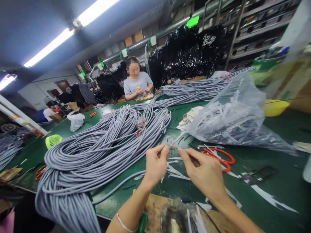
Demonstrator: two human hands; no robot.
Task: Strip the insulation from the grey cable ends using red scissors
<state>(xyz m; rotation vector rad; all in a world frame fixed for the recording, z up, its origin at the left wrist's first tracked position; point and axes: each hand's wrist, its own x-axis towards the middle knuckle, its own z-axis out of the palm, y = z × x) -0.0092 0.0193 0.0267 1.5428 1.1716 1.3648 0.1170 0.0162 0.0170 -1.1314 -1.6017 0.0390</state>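
In front of me, my left hand (156, 163) pinches a grey cable near its end, thumb against forefinger. The cable's grey length (121, 184) runs from behind that wrist to the lower left. Close by on the right, my right hand (204, 170) is also in a pinch, its fingertips at the thin strands between the hands. What exactly sits in that pinch is too small to make out. Red-handled scissors (228, 158) lie just beyond my right hand. White strips (176, 170) are scattered on the green table (274, 184) under both hands.
A large bundle of grey cables (97, 152) covers the left and middle of the table. A clear plastic bag of pale strips (233, 113) stands at right, beside a crumpled cloth (191, 117). A wooden board (155, 205) lies nearest me. A co-worker (138, 79) sits opposite.
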